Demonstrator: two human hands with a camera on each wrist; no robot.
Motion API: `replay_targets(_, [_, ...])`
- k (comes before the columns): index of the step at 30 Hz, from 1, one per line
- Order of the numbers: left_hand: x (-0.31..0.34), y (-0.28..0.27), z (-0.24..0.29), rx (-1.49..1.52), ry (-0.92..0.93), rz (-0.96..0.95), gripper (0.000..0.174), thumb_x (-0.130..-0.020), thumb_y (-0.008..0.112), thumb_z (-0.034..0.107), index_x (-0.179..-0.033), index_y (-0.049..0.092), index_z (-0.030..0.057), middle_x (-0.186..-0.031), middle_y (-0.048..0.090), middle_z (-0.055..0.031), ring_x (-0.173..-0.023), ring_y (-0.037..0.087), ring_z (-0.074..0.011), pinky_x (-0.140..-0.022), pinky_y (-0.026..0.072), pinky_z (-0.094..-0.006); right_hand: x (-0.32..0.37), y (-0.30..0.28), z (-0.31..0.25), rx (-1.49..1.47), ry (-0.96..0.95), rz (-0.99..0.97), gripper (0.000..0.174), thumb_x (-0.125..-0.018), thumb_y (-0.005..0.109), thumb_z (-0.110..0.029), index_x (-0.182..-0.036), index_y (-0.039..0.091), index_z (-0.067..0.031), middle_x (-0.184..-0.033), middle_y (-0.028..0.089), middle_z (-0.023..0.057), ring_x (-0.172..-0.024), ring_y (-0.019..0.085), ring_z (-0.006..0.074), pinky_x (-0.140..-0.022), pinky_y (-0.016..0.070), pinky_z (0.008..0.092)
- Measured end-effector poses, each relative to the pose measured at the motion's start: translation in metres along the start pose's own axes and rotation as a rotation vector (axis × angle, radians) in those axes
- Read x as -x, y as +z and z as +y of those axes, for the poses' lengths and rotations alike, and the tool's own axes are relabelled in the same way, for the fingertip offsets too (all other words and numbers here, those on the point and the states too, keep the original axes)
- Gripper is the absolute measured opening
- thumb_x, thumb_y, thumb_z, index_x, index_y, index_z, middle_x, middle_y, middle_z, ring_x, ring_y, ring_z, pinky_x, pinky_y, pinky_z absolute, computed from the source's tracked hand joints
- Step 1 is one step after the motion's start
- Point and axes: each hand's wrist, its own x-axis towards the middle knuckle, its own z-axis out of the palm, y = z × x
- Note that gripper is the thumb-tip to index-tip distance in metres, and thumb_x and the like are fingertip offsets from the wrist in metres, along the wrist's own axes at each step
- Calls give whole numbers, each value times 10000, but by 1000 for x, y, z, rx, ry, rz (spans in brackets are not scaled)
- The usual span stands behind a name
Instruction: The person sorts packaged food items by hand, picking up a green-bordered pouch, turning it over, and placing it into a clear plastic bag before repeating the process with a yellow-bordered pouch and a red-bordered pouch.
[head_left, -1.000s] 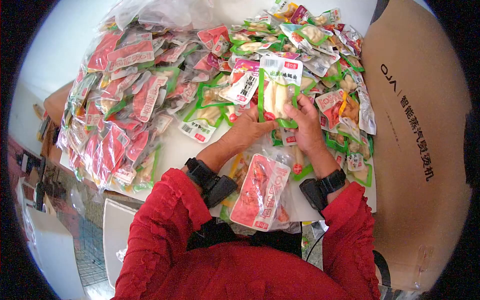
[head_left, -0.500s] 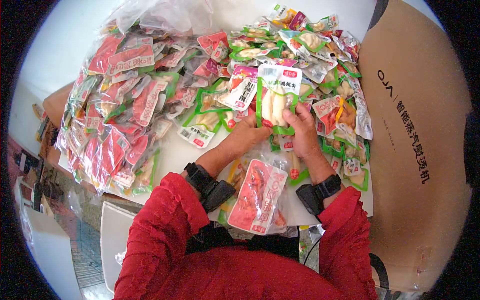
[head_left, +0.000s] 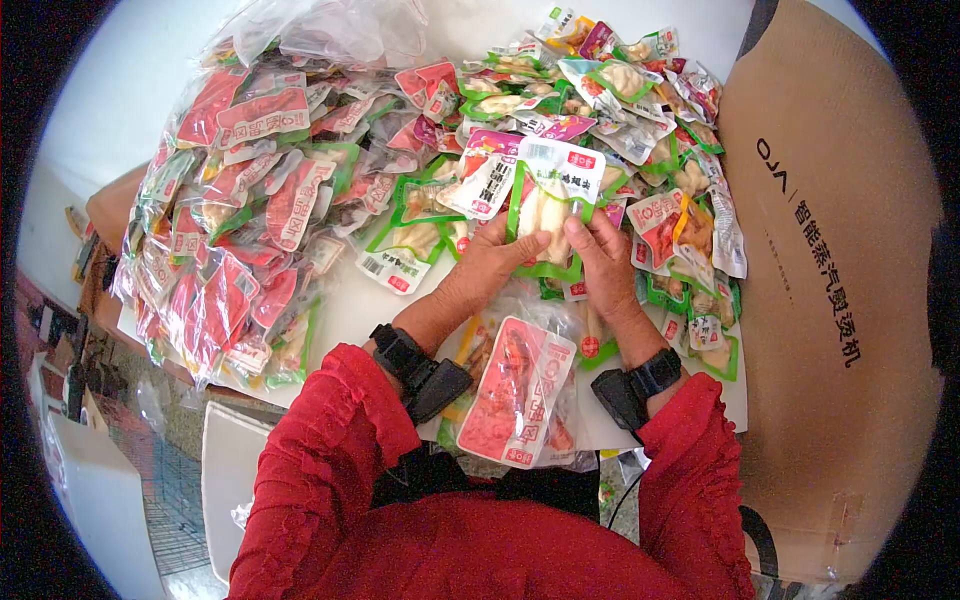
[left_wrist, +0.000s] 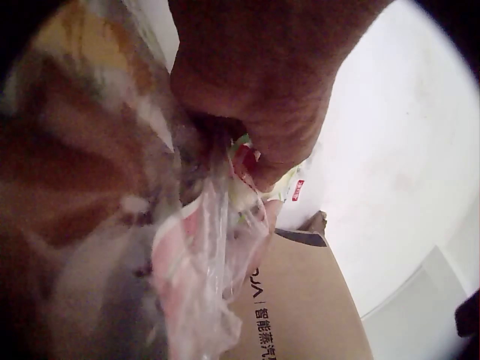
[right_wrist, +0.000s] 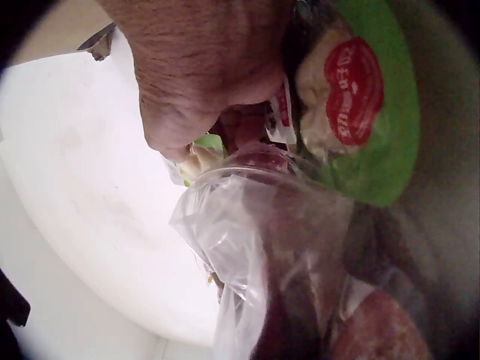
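Note:
In the head view, a green-edged clear food packet with a white printed top and pale pieces inside is held up between both hands. My left hand pinches its lower left side, thumb lying across the front. At the lower right edge my right hand grips it, thumb also on the front. Just below the hands lies a clear plastic bag with a red packet in it. Both wrist views show the backs of the hands close over clear plastic; the fingertips are mostly hidden there.
A large clear bag full of red and green packets fills the left of the white table. Loose packets are heaped at the back right, with several beside my right hand. A tall cardboard box walls off the right side.
The held packet has come down slightly toward me, and its top now tilts to the right. My left thumb has moved onto the packet's front.

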Motion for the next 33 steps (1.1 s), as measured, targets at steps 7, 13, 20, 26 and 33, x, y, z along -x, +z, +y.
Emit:
replay_targets(7, [2,0,4,3,-30,-31,351,-812,589,230,-1089,508,30,-969,577,-25,-845,529,-96,-760,424,-245,0,-2,-1,93,43,33,373,-881,431,-325,-1047,529,-6,-883,572,31,-804,502,88,-742,396,236])
replay_targets(13, [2,-1,5,-10,-44,-42,355,-813,588,230,-1093,504,29,-975,578,-29,-857,529,-104,-779,420,-252,2,-3,-3,74,73,63,414,-882,415,-315,-1066,507,44,-1009,537,97,-923,499,137,-830,386,260])
replay_targets(20, [3,-1,7,-16,-60,-55,350,-819,579,225,-1099,500,31,-995,572,-31,-889,524,-110,-807,410,-256,-1,-3,8,-12,59,111,393,-862,403,-301,-1012,539,36,-930,577,115,-878,529,190,-826,380,289])
replay_targets(26, [3,-1,6,-2,-63,-59,346,-823,574,225,-1102,498,35,-996,570,-28,-887,524,-106,-806,411,-255,1,-2,-3,136,11,120,386,-861,404,-296,-1008,543,33,-922,577,112,-864,529,190,-819,381,288])
replay_targets(33, [1,-1,2,28,-43,-47,346,-819,577,215,-1104,498,36,-989,572,-28,-878,522,-101,-792,413,-252,2,-4,5,204,-116,100,382,-862,412,-300,-1006,544,28,-921,576,101,-868,524,181,-824,373,283])
